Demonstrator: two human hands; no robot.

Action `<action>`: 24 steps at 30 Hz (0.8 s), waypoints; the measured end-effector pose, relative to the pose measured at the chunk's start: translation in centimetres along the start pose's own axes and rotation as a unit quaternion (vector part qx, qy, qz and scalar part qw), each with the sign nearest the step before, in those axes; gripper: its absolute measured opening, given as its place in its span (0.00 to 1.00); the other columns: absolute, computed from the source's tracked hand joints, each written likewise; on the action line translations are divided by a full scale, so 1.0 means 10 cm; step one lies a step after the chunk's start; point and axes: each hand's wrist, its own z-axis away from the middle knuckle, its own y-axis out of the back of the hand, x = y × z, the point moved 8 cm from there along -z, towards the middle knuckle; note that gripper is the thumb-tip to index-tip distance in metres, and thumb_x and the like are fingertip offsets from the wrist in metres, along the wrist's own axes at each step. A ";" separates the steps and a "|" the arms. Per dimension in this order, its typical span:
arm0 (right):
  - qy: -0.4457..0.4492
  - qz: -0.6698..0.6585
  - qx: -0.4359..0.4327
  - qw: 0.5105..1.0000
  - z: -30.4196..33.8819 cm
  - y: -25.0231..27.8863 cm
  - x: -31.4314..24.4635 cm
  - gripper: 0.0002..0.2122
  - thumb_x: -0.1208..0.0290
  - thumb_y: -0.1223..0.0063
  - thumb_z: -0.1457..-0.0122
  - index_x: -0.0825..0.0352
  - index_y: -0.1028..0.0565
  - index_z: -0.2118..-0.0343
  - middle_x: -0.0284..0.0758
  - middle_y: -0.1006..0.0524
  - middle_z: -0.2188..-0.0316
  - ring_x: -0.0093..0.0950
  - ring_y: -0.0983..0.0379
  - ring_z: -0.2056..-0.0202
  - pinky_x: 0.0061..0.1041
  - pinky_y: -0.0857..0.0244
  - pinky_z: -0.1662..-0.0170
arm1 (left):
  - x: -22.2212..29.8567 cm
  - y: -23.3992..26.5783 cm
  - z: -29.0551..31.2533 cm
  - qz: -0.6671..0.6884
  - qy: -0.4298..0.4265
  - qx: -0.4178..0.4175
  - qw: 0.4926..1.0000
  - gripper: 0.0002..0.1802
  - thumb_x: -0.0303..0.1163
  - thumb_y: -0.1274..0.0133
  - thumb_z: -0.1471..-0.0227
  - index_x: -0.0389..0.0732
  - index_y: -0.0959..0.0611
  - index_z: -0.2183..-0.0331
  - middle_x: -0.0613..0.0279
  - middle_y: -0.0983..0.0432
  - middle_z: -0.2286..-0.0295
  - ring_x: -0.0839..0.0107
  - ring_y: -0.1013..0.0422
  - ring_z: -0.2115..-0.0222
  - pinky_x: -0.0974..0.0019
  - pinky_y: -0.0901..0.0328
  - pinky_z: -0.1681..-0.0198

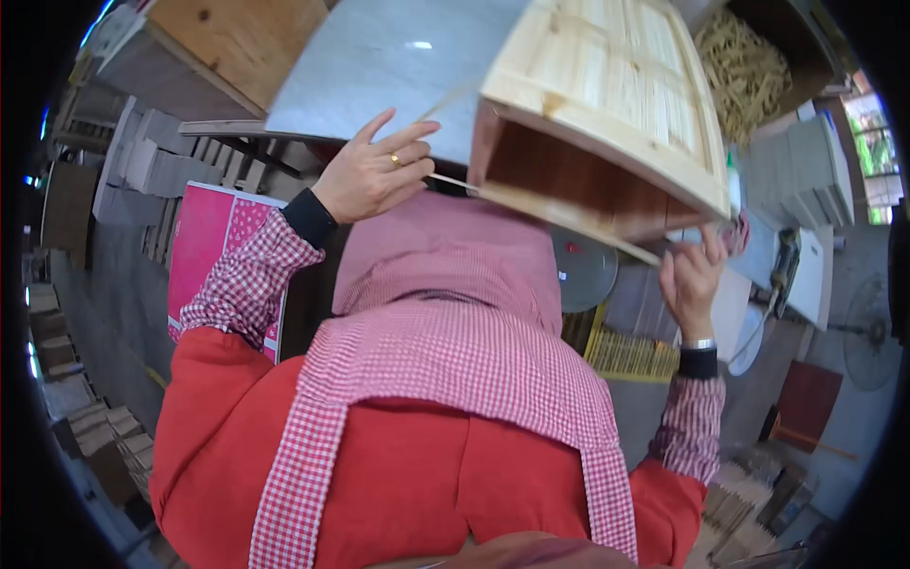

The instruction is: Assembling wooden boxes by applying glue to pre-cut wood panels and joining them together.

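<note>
Grey, glossy tabletop (pixel 389 81) up top, and there at upper right, a pale, knotty wooden box (pixel 602 62), open end showing a reddish-brown inside! Left hand (pixel 384 171), fingers spread beside it; right hand (pixel 694 275) curled by its lower corner; can't tell whether either grips.

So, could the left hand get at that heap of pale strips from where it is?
Probably not as things stand: the wooden box lies between the left hand and the heap of pale strips, which sits beyond the box's right side.
</note>
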 end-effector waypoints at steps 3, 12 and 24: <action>-0.003 -0.001 -0.027 1.000 -0.02 -0.31 0.06 0.05 0.76 0.41 0.55 0.65 0.28 0.81 0.34 0.25 0.66 0.39 0.35 0.49 0.43 0.47 0.44 | -0.04 -0.35 0.19 -0.032 0.017 -0.044 0.998 0.17 0.35 0.42 0.53 0.46 0.23 0.59 0.65 0.30 0.55 0.70 0.44 0.41 0.46 0.52 0.39; 0.001 0.038 -0.078 0.996 0.27 -0.75 0.15 0.05 0.74 0.39 0.56 0.64 0.26 0.80 0.35 0.26 0.67 0.39 0.37 0.53 0.42 0.48 0.44 | 0.02 -0.93 0.31 -0.096 0.027 -0.108 0.989 0.27 0.35 0.45 0.52 0.50 0.28 0.47 0.65 0.37 0.46 0.65 0.50 0.39 0.44 0.55 0.38; -0.271 -0.175 0.099 0.941 -0.09 0.24 0.40 0.07 0.77 0.50 0.43 0.72 0.25 0.63 0.37 0.26 0.74 0.25 0.28 0.74 0.25 0.33 0.70 | -0.95 -0.41 0.26 0.346 0.374 0.042 0.859 0.22 0.31 0.50 0.45 0.44 0.28 0.47 0.61 0.29 0.55 0.68 0.30 0.55 0.65 0.37 0.51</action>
